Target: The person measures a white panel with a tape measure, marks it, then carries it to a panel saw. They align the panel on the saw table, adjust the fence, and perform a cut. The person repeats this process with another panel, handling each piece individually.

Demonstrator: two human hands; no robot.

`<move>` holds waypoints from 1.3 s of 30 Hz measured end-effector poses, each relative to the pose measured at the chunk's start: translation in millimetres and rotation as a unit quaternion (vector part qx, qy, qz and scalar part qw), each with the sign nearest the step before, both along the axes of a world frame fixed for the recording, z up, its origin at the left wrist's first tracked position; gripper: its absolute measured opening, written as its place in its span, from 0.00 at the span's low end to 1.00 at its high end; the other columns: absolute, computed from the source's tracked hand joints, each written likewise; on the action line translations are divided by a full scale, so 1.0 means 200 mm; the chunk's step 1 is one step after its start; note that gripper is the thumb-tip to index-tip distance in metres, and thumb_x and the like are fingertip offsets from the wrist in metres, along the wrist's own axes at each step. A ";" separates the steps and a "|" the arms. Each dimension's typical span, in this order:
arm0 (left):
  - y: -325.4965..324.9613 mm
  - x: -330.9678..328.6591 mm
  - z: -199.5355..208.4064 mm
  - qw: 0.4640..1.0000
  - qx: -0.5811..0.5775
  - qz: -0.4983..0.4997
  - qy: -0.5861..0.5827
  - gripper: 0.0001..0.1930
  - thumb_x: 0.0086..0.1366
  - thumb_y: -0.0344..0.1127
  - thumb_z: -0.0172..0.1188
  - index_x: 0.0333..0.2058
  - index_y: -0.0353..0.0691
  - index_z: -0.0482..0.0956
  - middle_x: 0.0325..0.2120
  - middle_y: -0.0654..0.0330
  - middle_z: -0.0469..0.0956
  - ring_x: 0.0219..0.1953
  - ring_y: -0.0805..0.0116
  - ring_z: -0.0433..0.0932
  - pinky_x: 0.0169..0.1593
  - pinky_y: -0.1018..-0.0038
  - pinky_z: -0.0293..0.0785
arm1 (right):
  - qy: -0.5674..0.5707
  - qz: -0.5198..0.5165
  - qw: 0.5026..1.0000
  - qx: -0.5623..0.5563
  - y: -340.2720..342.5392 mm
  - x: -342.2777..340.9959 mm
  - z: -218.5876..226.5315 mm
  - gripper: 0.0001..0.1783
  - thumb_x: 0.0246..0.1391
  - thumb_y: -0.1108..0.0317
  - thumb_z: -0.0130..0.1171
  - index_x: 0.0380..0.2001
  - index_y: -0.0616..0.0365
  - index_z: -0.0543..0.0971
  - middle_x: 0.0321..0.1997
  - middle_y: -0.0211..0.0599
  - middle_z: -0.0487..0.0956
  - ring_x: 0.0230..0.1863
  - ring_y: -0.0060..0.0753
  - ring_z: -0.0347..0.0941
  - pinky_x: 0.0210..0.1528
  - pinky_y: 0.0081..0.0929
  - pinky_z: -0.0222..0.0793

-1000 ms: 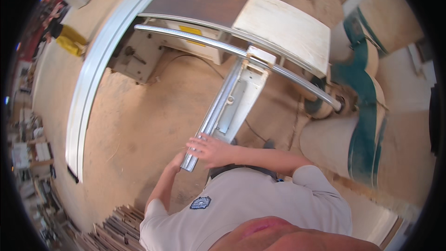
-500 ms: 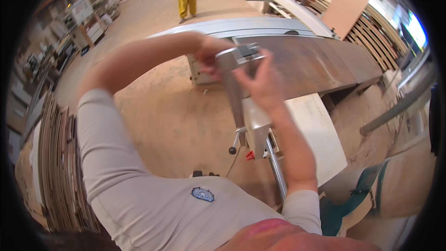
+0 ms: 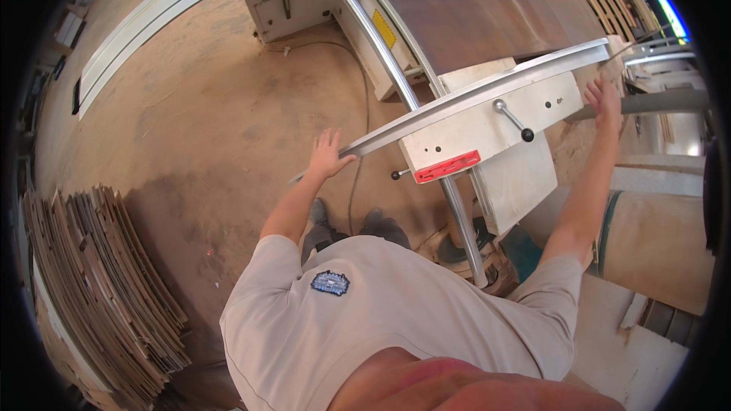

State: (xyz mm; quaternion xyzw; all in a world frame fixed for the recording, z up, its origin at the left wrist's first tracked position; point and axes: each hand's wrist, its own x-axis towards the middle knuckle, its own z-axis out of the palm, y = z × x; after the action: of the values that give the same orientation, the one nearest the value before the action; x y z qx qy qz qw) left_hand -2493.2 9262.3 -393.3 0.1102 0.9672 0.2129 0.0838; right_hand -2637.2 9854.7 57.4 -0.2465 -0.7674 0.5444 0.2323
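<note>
My left hand [image 3: 327, 156] lies at the near-left end of a long aluminium fence rail [image 3: 381, 133], fingers stretched out and thumb apart. My right hand [image 3: 605, 99] is beside the far right end of the white fence body [image 3: 525, 118], fingers loosely bent and apart, holding nothing I can see. The fence body carries a clamp lever [image 3: 516, 123] with a black ball knob and a red plastic piece [image 3: 448, 167] along its near edge. It sits across a round steel guide bar [image 3: 381, 46]. A smaller black knob [image 3: 396, 175] sticks out on its left.
The brown metal saw table [image 3: 472, 7] stands beyond the fence. A pale panel [image 3: 521, 186] is below it. Stacked wooden boards [image 3: 99, 281] stand at the left, and a cable [image 3: 358, 76] runs over the floor. A grey hose [image 3: 662, 101] lies at the right.
My hands were close together at the raised end of the fence; now they are wide apart along the rail. The rail now runs crosswise, and my view has tilted downward.
</note>
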 end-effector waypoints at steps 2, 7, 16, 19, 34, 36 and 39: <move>-0.01 0.00 0.05 0.993 -0.021 0.022 0.118 0.46 0.59 0.66 0.58 0.67 0.39 0.60 0.62 0.37 0.65 0.65 0.44 0.65 0.66 0.57 0.63 | -0.027 -0.033 0.976 0.212 0.05 0.18 -0.26 0.33 0.62 0.52 0.60 0.59 0.69 0.70 0.57 0.52 0.77 0.54 0.44 0.75 0.56 0.37 0.72; 0.06 -0.05 0.52 0.987 -0.076 0.030 -0.135 0.34 0.62 0.60 0.57 0.57 0.38 0.72 0.44 0.42 0.79 0.49 0.45 0.77 0.50 0.56 0.75 | -0.066 0.025 0.934 0.350 -0.23 0.63 -1.16 0.27 0.61 0.58 0.61 0.58 0.65 0.73 0.60 0.52 0.74 0.63 0.50 0.68 0.66 0.39 0.61; 0.79 0.16 0.95 0.962 0.151 -0.116 0.196 0.30 0.51 0.35 0.69 0.54 0.34 0.74 0.50 0.43 0.76 0.53 0.44 0.75 0.56 0.58 0.72 | 0.122 0.265 0.892 0.344 -0.69 0.75 -1.56 0.09 0.53 0.67 0.58 0.36 0.57 0.81 0.43 0.37 0.81 0.51 0.42 0.75 0.64 0.53 0.57; 1.08 0.14 0.69 0.973 0.084 0.039 -0.213 0.26 0.55 0.39 0.66 0.51 0.32 0.76 0.43 0.41 0.79 0.47 0.42 0.77 0.51 0.56 0.74 | 0.124 0.277 0.899 0.315 -0.67 0.72 -1.57 0.09 0.52 0.66 0.55 0.32 0.56 0.81 0.35 0.33 0.81 0.42 0.37 0.76 0.60 0.46 0.59; 0.71 -0.30 1.03 0.993 -0.056 -0.067 0.082 0.32 0.50 0.44 0.71 0.53 0.38 0.74 0.50 0.48 0.75 0.52 0.44 0.72 0.54 0.54 0.71 | 0.174 0.214 0.904 0.327 -0.68 0.55 -1.70 0.18 0.54 0.61 0.43 0.30 0.58 0.81 0.31 0.35 0.79 0.37 0.39 0.75 0.56 0.46 0.62; 0.57 -0.32 0.93 0.981 -0.128 -0.061 0.132 0.28 0.54 0.46 0.69 0.50 0.38 0.73 0.40 0.50 0.78 0.42 0.50 0.76 0.43 0.58 0.74 | 0.179 0.208 0.904 0.328 -0.67 0.53 -1.73 0.18 0.54 0.61 0.43 0.30 0.58 0.80 0.31 0.35 0.79 0.37 0.39 0.75 0.57 0.46 0.62; 0.43 -0.30 0.74 0.988 -0.114 -0.005 0.100 0.23 0.56 0.46 0.68 0.45 0.38 0.75 0.32 0.52 0.78 0.33 0.52 0.78 0.35 0.60 0.74 | 0.188 0.212 0.897 0.339 -0.68 0.51 -1.74 0.17 0.53 0.60 0.44 0.30 0.57 0.80 0.31 0.34 0.78 0.38 0.37 0.74 0.56 0.45 0.61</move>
State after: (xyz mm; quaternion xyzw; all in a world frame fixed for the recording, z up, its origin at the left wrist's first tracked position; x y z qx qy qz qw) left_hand -2552.9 9348.9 -245.7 0.1251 0.9881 0.0889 -0.0006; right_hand -2534.7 9718.8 -291.2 0.1227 -0.8816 0.3238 0.3207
